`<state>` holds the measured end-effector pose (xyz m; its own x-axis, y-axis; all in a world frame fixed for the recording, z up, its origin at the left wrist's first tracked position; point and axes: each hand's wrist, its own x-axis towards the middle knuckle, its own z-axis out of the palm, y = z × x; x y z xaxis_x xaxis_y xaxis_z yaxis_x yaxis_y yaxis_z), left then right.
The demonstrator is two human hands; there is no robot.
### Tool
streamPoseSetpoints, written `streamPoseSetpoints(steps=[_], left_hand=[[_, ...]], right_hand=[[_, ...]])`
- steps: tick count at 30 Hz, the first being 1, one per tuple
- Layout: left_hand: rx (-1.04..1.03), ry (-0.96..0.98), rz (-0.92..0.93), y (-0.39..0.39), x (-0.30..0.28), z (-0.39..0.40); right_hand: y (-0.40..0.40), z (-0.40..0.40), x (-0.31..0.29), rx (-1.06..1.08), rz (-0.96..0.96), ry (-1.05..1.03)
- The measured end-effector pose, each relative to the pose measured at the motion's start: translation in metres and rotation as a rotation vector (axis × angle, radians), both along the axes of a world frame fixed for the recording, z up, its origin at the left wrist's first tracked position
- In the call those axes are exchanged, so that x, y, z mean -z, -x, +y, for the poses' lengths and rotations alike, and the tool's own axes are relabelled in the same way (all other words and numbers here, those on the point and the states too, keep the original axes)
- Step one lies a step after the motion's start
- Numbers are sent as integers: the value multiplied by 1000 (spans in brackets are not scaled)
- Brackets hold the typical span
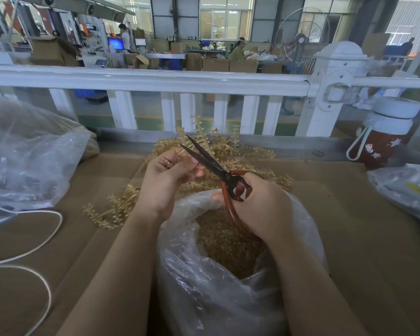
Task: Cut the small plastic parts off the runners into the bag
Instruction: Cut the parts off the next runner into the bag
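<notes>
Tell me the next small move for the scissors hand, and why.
Probably close the scissors on the runner. The right hand grips the red handles with the blades parted, the left hand pinches a runner just beside them, and the open bag of cut parts lies below to catch what falls.

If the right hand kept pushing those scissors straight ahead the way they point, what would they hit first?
Probably the runner pinched in the left hand: the scissors' open blades in the right hand already straddle it. Beyond lies the runner pile, though depth is uncertain.
</notes>
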<state>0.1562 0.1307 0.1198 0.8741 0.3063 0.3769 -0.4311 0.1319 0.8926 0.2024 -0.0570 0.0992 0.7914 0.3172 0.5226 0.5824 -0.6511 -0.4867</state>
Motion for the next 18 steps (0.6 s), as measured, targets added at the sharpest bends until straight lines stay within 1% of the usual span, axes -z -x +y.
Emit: streamPoseSetpoints(steps=[9,18], left_hand=[[-53,-217,-4,1,4,5],[-105,-285,19,-1,6,7]], right_hand=[[1,0,-3,-7,12,20],[2,-2,-4,9,4,67]])
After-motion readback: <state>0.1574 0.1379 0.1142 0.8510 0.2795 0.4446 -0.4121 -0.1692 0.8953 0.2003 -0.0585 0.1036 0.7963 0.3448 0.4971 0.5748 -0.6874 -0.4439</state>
